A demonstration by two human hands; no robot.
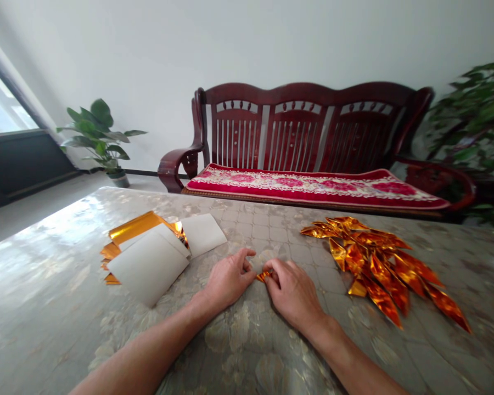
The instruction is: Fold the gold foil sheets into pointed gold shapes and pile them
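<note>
A small folded piece of gold foil paper (263,276) is low over the table between my hands, mostly hidden by fingers. My right hand (293,291) pinches its right end between thumb and curled fingers. At its left end is my left hand (230,277), thumb against the foil and other fingers bent, the index stretched a little forward. To the right lies a pile of folded gold foil pieces (381,263), pointed at their ends. On the left is a loose stack of foil sheets, some showing a white back (150,269), others their gold side (138,226).
The table (247,351) has a glossy, flower-patterned cover. Behind it stands a dark red wooden bench (298,131) with a red floral cushion (288,184). Potted plants stand at the left (101,137) and right (477,115). Something pale and blurred is at the right edge.
</note>
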